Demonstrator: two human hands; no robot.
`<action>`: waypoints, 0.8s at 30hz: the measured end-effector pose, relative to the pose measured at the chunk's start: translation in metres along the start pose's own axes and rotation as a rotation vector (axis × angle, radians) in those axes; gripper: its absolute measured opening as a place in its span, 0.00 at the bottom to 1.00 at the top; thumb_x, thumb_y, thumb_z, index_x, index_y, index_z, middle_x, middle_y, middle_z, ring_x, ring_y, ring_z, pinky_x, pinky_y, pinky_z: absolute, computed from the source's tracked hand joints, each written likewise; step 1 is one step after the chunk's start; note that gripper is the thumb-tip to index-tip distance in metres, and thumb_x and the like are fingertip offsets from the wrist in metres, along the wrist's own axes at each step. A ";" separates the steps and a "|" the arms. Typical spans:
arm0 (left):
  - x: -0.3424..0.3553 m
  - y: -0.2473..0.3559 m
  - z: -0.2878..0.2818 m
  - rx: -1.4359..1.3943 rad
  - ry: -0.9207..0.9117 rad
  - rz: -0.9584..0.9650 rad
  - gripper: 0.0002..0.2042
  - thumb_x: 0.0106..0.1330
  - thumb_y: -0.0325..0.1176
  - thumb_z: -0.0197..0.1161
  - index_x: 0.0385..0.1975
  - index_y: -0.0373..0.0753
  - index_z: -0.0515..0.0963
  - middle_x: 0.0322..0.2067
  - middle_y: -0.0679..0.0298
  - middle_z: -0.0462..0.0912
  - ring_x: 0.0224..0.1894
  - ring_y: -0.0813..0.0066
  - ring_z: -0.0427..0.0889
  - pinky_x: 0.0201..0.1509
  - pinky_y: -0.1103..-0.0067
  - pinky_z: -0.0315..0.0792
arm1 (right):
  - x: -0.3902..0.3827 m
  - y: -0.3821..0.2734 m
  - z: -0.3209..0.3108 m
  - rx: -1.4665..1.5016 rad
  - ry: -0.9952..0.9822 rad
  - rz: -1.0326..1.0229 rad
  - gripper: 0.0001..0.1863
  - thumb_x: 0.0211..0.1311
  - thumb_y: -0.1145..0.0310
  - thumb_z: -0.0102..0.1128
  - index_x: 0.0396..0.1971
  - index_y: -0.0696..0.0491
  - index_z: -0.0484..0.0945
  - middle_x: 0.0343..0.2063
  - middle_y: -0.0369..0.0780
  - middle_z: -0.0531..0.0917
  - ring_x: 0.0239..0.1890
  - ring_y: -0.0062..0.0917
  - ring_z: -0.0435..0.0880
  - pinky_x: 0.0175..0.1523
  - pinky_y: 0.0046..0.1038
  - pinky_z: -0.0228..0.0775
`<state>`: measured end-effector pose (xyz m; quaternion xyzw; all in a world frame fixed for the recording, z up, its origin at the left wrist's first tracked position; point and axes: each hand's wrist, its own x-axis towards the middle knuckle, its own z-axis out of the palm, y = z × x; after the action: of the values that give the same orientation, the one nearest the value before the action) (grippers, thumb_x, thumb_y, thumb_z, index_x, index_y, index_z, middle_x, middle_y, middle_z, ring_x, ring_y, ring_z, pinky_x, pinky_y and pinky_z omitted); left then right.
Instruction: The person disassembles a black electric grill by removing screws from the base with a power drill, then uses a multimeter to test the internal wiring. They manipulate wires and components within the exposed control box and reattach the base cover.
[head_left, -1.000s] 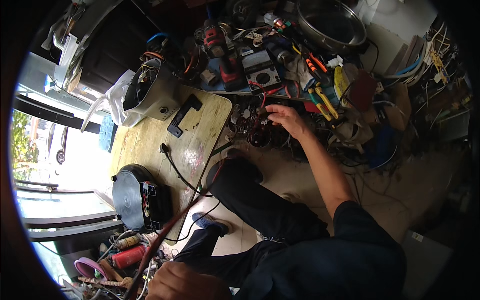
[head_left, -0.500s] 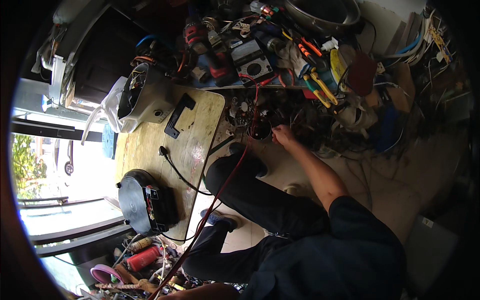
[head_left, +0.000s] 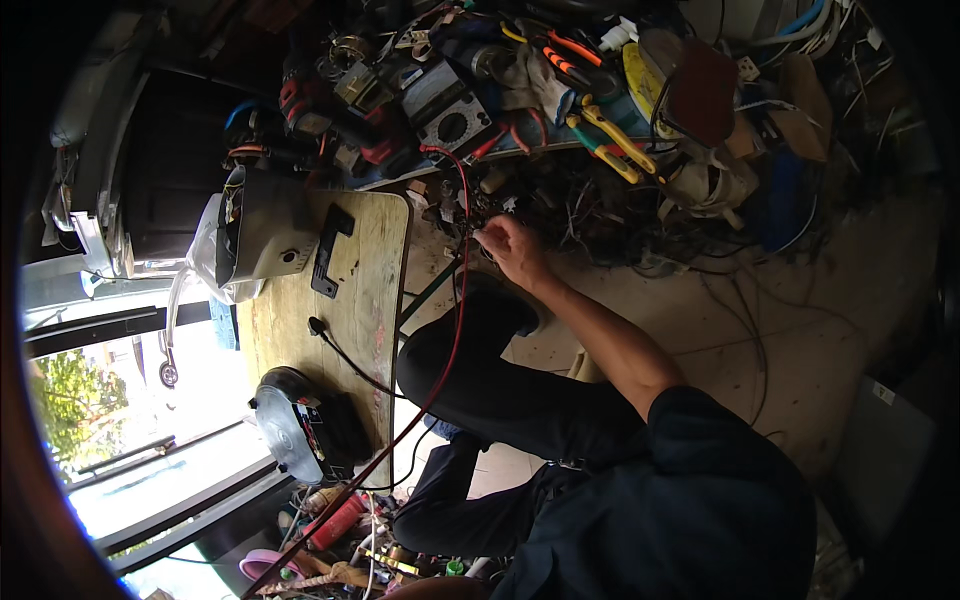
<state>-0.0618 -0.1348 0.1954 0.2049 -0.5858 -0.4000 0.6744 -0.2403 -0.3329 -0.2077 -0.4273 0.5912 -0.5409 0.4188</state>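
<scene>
- Currently, the right hand (head_left: 512, 250) is hovering low beside a pile of dark parts (head_left: 592, 205), its fingers curling in and its thumb and fingertips lying close together; whether they are gripping anything small, one cannot tell.
- Meanwhile, the left hand is staying outside the picture, only a sliver of left forearm (head_left: 440, 590) showing at the lower edge, so its opening and its hold cannot be told.
- The red wire (head_left: 447, 375) is running from the near edge of the meter (head_left: 450, 112), passing just beside the right fingertips, crossing in front of the person's knee (head_left: 480, 350) and slanting past the table (head_left: 280, 305) to the lower left; touching or merely passing the fingertips, one cannot tell.
- Judging by its thin, smooth curve, the wire is probably weighing very little and bending softly, giving way sideways rather than standing stiff.
- Its covering is looking smooth, so a loose pinch is likely sliding along it; a firmer pinch between thumb and forefinger is seeming safer.
- Its weak spot is probably lying where it is meeting the meter; pulling there is risking the joint or dragging the meter, so holding partway along, leaving slack, is seeming best.
</scene>
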 end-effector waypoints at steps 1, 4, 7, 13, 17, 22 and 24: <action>0.001 -0.001 0.001 0.000 -0.001 -0.007 0.17 0.79 0.42 0.63 0.25 0.44 0.74 0.16 0.68 0.78 0.13 0.75 0.75 0.21 0.79 0.70 | 0.004 -0.003 0.001 0.079 -0.022 -0.006 0.19 0.71 0.52 0.73 0.39 0.55 0.83 0.29 0.44 0.86 0.32 0.33 0.86 0.40 0.36 0.78; 0.004 -0.004 0.007 0.014 -0.001 -0.022 0.17 0.79 0.42 0.63 0.25 0.44 0.74 0.16 0.68 0.78 0.13 0.75 0.75 0.21 0.79 0.70 | 0.011 0.036 0.000 0.134 -0.078 -0.003 0.17 0.73 0.55 0.72 0.35 0.54 0.83 0.27 0.39 0.85 0.27 0.23 0.83 0.34 0.32 0.74; 0.008 -0.009 0.012 0.016 -0.007 -0.033 0.17 0.79 0.42 0.62 0.25 0.44 0.73 0.16 0.68 0.78 0.13 0.75 0.75 0.21 0.79 0.70 | 0.002 0.121 -0.016 -0.111 -0.124 0.253 0.20 0.76 0.52 0.67 0.31 0.54 0.83 0.26 0.37 0.86 0.25 0.21 0.83 0.31 0.32 0.73; -0.002 -0.004 0.007 0.126 0.048 -0.055 0.17 0.78 0.41 0.62 0.25 0.44 0.73 0.16 0.68 0.78 0.13 0.75 0.75 0.21 0.79 0.70 | -0.023 0.182 0.004 -0.386 -0.267 0.579 0.31 0.80 0.43 0.52 0.35 0.59 0.86 0.37 0.52 0.88 0.41 0.48 0.87 0.49 0.48 0.78; 0.007 -0.019 0.006 0.088 0.030 -0.069 0.17 0.78 0.41 0.62 0.25 0.44 0.73 0.16 0.68 0.78 0.13 0.75 0.75 0.21 0.79 0.70 | 0.002 0.293 0.014 -0.256 0.004 0.305 0.32 0.82 0.44 0.49 0.27 0.55 0.83 0.21 0.42 0.86 0.23 0.36 0.87 0.35 0.43 0.78; 0.005 -0.014 -0.007 0.154 0.085 -0.054 0.17 0.78 0.41 0.62 0.25 0.44 0.73 0.16 0.68 0.78 0.13 0.75 0.75 0.21 0.79 0.70 | 0.025 0.335 0.050 -0.117 -0.154 0.629 0.30 0.83 0.47 0.46 0.33 0.58 0.83 0.30 0.50 0.88 0.31 0.47 0.88 0.41 0.47 0.78; 0.002 -0.019 -0.015 0.118 0.079 -0.033 0.17 0.78 0.41 0.62 0.24 0.44 0.73 0.16 0.68 0.78 0.13 0.75 0.75 0.21 0.79 0.70 | 0.054 0.353 0.023 0.039 -0.141 0.749 0.30 0.84 0.48 0.45 0.33 0.59 0.83 0.30 0.51 0.87 0.30 0.48 0.88 0.38 0.47 0.79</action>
<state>-0.0529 -0.1507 0.1788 0.2697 -0.5779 -0.3672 0.6771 -0.2518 -0.3733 -0.5633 -0.2100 0.6656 -0.3308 0.6352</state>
